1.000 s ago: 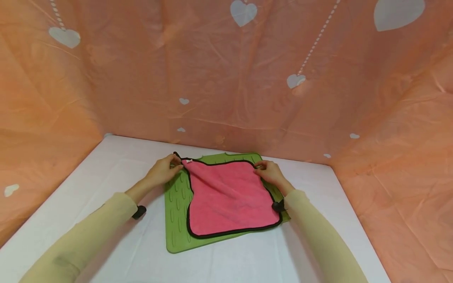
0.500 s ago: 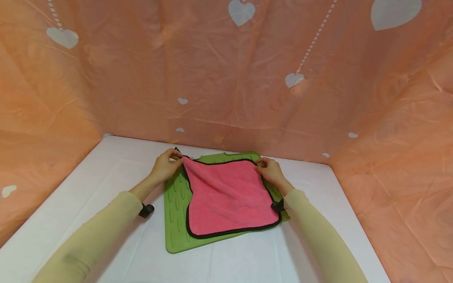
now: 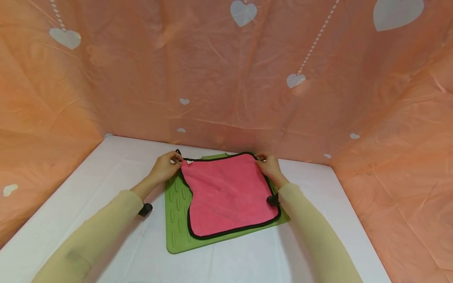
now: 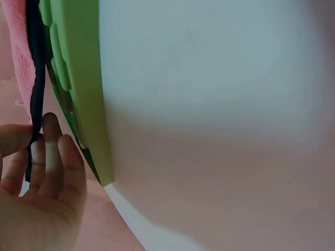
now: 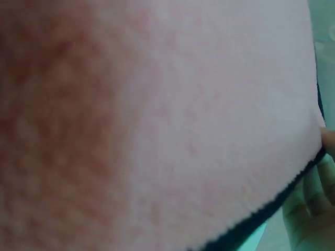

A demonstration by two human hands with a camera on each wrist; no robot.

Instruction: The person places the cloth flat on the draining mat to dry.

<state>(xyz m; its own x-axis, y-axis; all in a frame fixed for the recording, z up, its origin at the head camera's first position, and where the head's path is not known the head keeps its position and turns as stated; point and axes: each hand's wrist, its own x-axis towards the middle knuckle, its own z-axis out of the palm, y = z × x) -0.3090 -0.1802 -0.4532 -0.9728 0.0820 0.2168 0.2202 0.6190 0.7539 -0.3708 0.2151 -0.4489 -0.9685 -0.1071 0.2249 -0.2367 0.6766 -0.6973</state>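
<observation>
A pink cloth (image 3: 230, 192) with a black border lies over a green ribbed mat (image 3: 173, 228). My left hand (image 3: 165, 167) pinches the cloth's far left corner, beside a black loop and a small white tag. In the left wrist view the thumb and fingers of that hand (image 4: 49, 178) meet on the black edging, apart from the mat's side. The far right corner is pinched by my right hand (image 3: 269, 167). Close up in the right wrist view, the cloth (image 5: 225, 115) fills most of the picture, with part of the right hand (image 5: 314, 204) at its edge.
A white tabletop (image 3: 120, 169) lies under the mat. Orange sheeting with pale hearts (image 3: 226, 78) rises behind it and along both sides. Each wrist wears a small black device (image 3: 145, 209).
My right hand has moved up and slightly left, carrying the cloth's far right corner toward the mat's back edge. The cloth's far edge is straighter. My left hand rose, then dipped slightly.
</observation>
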